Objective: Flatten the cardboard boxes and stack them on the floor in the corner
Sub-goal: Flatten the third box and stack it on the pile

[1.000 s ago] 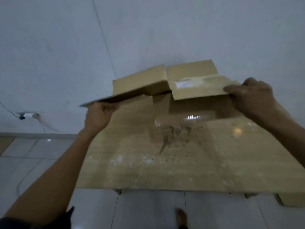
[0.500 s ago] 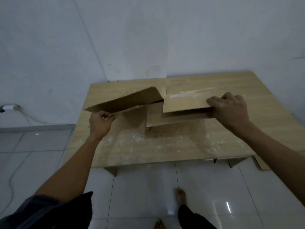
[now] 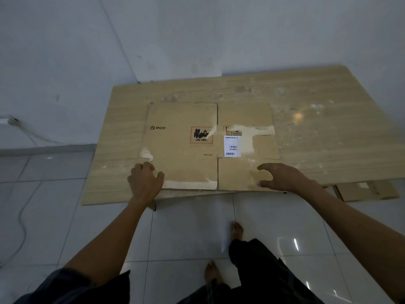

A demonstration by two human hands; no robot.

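Box [image 3: 186,145] lies flat on table [image 3: 317,119]. Left hand [image 3: 145,182] rests on its near-left corner, fingers loose, gripping nothing. Right hand [image 3: 282,177] is spread open at its near-right edge.

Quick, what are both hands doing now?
Left hand: open, resting on the flattened box.
Right hand: open, holding nothing, over the box's near edge.

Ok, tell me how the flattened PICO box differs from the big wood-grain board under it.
The flattened PICO box is small, and it lies on the far larger wood-grain board. The box carries print, a hazard label, a white barcode sticker and torn tape patches; the board shows only wood grain with pale smudges. Both hands are at the box's near edge, none on the board. Both lie flat and are tan.
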